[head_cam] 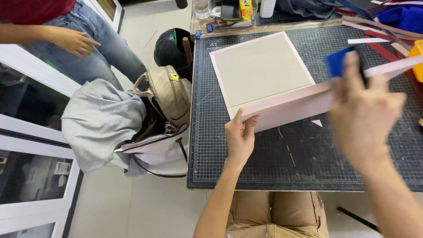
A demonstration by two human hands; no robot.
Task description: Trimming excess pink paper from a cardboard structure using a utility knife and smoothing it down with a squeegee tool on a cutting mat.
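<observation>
A pink-covered board point(264, 70) with a grey inner face lies on the black cutting mat point(273, 158). One pink flap stands up along its near edge. My left hand point(240, 136) pinches the left end of that flap. My right hand point(363, 114), blurred by motion, holds a small blue tool point(338, 61) against the flap near its right end.
Bags and a grey garment point(103, 121) sit piled beside the table on the left. A black bin point(172, 46) stands behind them. Another person in jeans point(79, 42) stands at upper left. Red and pink strips point(383, 39) and clutter lie along the table's far edge.
</observation>
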